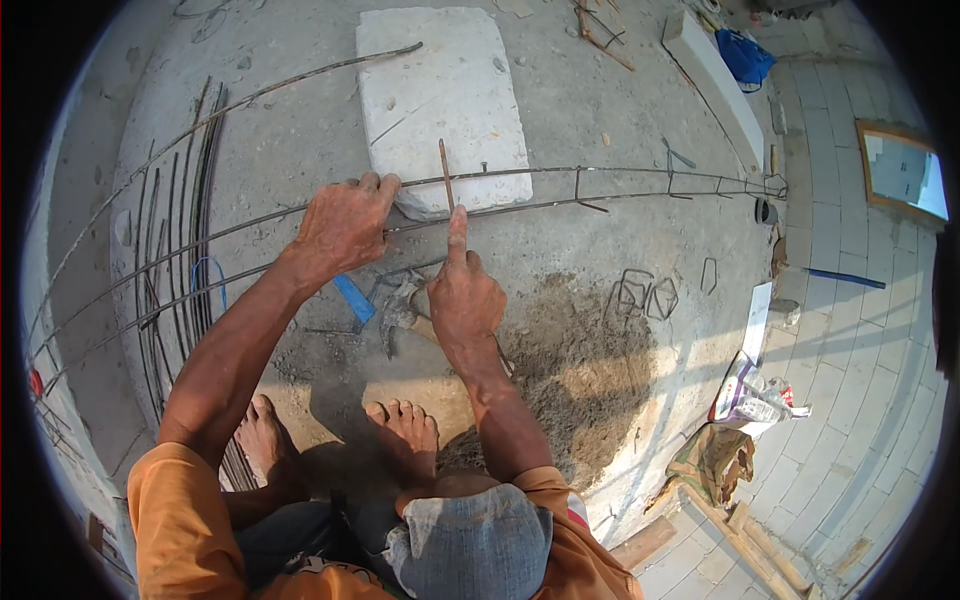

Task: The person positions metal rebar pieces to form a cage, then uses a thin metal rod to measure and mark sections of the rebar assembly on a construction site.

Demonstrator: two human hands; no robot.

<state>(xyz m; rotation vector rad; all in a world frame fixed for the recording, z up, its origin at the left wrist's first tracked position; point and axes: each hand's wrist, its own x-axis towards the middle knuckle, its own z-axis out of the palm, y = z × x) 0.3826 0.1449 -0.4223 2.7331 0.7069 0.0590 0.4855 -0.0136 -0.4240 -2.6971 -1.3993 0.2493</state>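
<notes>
My left hand (342, 220) grips the upper long steel bar of a narrow rebar cage (577, 183), fingers closed round it. My right hand (462, 295) has its index finger stretched up to the lower end of a short rusty rod (446, 168) lying across the bars; its other fingers are curled, and what they hold, if anything, is hidden. A white block (440, 80) lies under the bars. Below the bars, between my hands, are a blue strip (353, 297) and a hammer-like tool (400, 312), partly hidden by my right hand and arm.
Loose bars (205, 140) lie at left beside a wall. Several bent hoops (650, 295) lie right on the concrete near dark rubble (570, 380). A long white block (710, 90), blue bag (745, 62), plastic packaging (750, 395) and timber (735, 530) line the right edge, beside a block wall.
</notes>
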